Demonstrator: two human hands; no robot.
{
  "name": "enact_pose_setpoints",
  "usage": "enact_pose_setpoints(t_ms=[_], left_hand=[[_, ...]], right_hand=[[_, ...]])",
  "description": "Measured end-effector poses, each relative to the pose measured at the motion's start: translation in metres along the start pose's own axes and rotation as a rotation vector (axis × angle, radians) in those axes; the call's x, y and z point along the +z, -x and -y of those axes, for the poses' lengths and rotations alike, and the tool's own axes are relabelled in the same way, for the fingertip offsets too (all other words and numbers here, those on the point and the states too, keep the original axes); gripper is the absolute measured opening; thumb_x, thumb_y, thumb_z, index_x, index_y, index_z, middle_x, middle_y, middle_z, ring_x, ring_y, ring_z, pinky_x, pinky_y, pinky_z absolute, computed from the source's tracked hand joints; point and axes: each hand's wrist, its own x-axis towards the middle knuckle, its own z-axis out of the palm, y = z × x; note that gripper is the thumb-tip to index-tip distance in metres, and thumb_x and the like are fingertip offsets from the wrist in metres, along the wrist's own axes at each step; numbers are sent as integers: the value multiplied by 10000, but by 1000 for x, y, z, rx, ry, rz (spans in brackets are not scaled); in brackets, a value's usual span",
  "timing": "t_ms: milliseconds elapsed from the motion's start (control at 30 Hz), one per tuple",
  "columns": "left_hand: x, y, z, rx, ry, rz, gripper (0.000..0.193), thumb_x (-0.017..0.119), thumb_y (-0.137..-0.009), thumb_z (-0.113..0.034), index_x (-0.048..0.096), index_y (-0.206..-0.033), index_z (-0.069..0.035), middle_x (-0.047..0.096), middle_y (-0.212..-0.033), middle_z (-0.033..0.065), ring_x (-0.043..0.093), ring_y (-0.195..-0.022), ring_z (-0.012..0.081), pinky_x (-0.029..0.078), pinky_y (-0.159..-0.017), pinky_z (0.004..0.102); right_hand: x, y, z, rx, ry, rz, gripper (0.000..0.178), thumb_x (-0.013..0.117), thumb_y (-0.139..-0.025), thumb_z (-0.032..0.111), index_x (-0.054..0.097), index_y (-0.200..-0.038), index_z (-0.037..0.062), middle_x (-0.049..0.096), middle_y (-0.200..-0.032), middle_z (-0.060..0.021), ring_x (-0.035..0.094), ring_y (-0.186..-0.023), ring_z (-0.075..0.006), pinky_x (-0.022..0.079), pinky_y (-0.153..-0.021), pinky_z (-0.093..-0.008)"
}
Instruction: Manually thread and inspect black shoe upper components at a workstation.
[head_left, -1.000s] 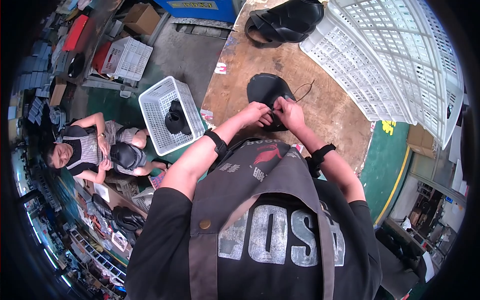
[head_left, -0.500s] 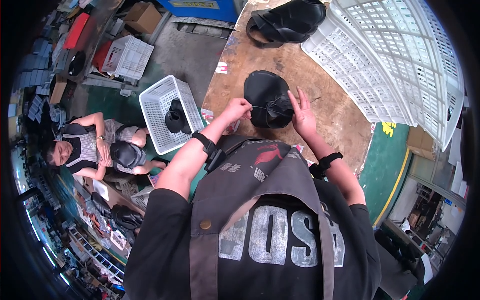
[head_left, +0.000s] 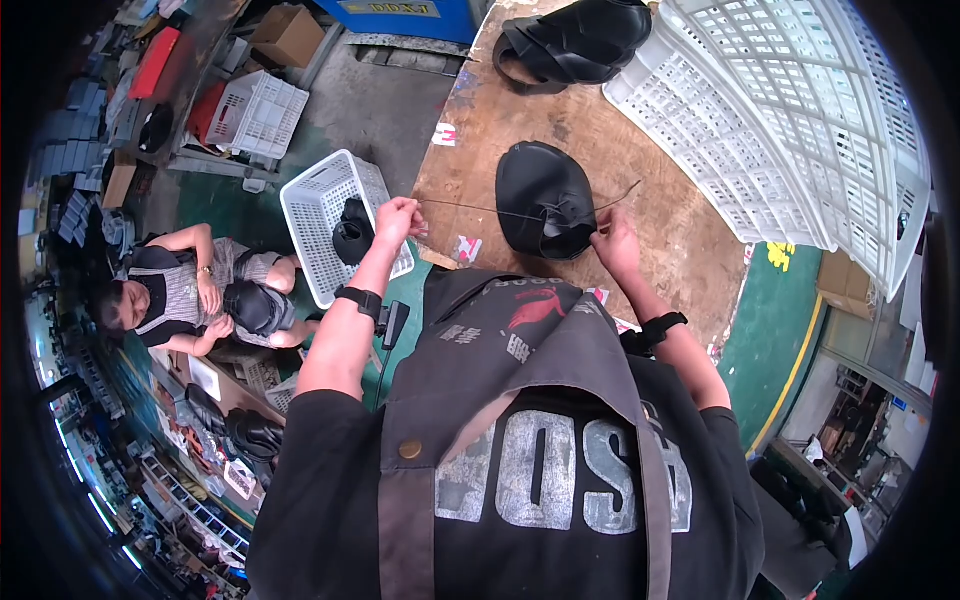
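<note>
On the wooden workbench [head_left: 660, 170] lies a glossy black rounded piece [head_left: 540, 180], shaped like a shallow shell; its exact kind is unclear. A thin dark cord [head_left: 470, 206] runs across it, with a small loop near its middle and a loose end sticking out at the right. My left hand [head_left: 398, 220] pinches the cord off to the left, pulled taut above the bench edge. Close against the piece's right edge, my right hand [head_left: 617, 242] is closed, its fingertips gripping that edge; whether cord is also between them is hidden.
Stacked white plastic crates [head_left: 730, 130] line the bench's right side. Black molded pieces [head_left: 575, 45] lie at its far end. Left of the bench, a white basket [head_left: 290, 215] on the floor holds black items. A seated person [head_left: 190, 290] works at the far left with another black piece.
My left hand has moved left, away from the black piece, drawing the cord out. My right hand's raised fingers have closed at the piece's right edge.
</note>
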Motion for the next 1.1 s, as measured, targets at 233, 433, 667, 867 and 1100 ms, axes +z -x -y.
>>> enact_pose_setpoints(t_ms=[233,433,667,867,1100], left_hand=[[-2,9,-2,37,-84,4,197,511,-902,-188,600,-850,-21,586,-649,33,586,-566,120,486,-503,246],[16,19,-42,202,35,82,179,539,-895,-186,616,-920,-26,616,-770,36,608,-665,118,490,-592,234],[39,44,-123,591,96,144,184,563,-891,-183,610,-950,-15,637,-827,40,626,-714,114,499,-617,242],[100,74,-180,716,-109,404,170,549,-882,-159,616,-930,-10,673,-833,58,610,-662,84,489,-613,224],[132,50,-182,562,-53,433,176,546,-884,-189,604,-896,-23,678,-828,50,599,-558,73,414,-449,195]], right_hand=[[2,-10,-13,298,-559,276,210,623,-718,214,583,-886,95,604,-865,-34,579,-864,-184,443,-759,-340],[14,-43,-11,636,-1081,199,262,596,-822,353,611,-974,140,604,-966,25,527,-932,-121,374,-831,-300],[-9,-38,47,-12,-855,214,191,547,-907,234,645,-945,74,657,-925,7,562,-879,-88,394,-852,-264],[0,-27,83,-112,-840,365,167,576,-891,127,643,-988,8,650,-882,6,565,-780,-53,451,-744,-196],[0,-20,96,-83,-906,383,232,542,-913,174,615,-1080,30,633,-1054,-24,568,-960,-89,430,-839,-222]])
